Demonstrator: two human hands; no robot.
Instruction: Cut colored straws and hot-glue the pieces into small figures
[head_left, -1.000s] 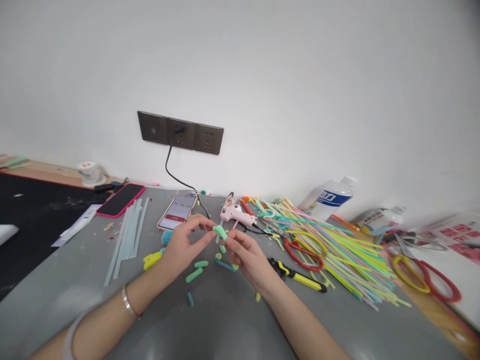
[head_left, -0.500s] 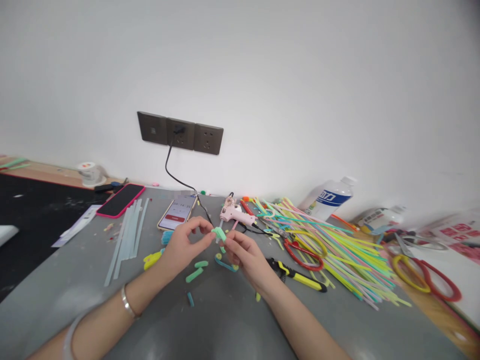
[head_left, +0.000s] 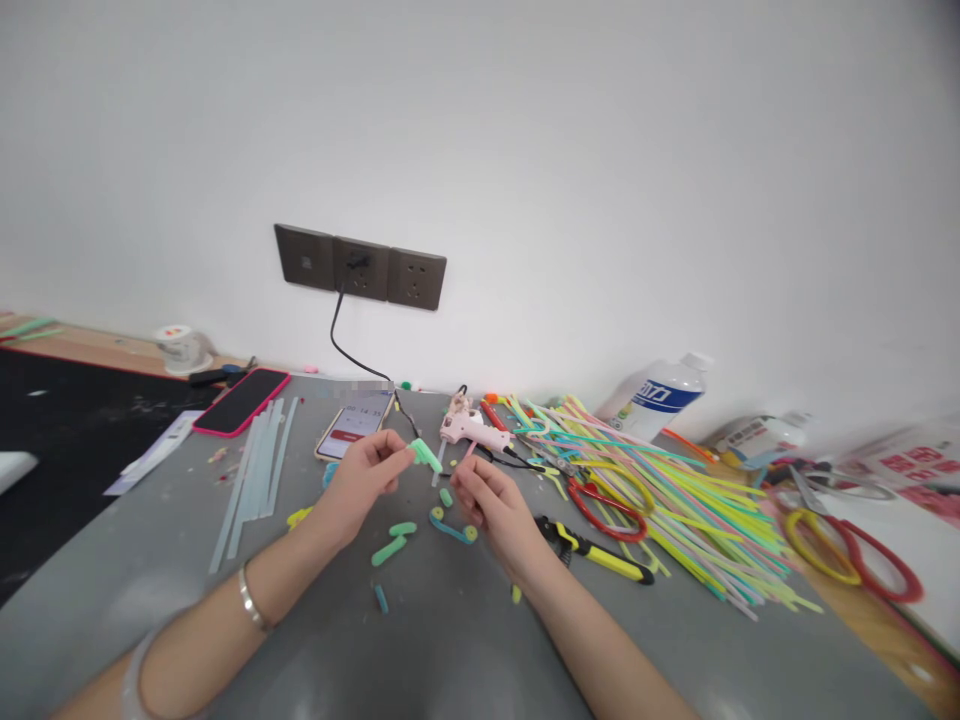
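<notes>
My left hand pinches a small mint-green pipe-cleaner piece between thumb and fingertips, its free end pointing right. Just to the right, my right hand is closed with thumb and fingertips together, apart from the green piece; whether anything small is between them I cannot make out. Below the hands lie short green pipe-cleaner pieces, a blue strip with yellow coiled ends and a short blue piece. A pink glue gun lies behind my right hand.
A bundle of coloured pipe cleaners, red-yellow scissors and yellow-black pliers lie right. Left are glue sticks and a pink-edged phone; another phone shows a timer. A white bottle leans by the wall.
My hands have drawn apart. The green piece has moved slightly left and up with my left hand, and my right fingers have come off it. A short green piece on the table is now more visible.
</notes>
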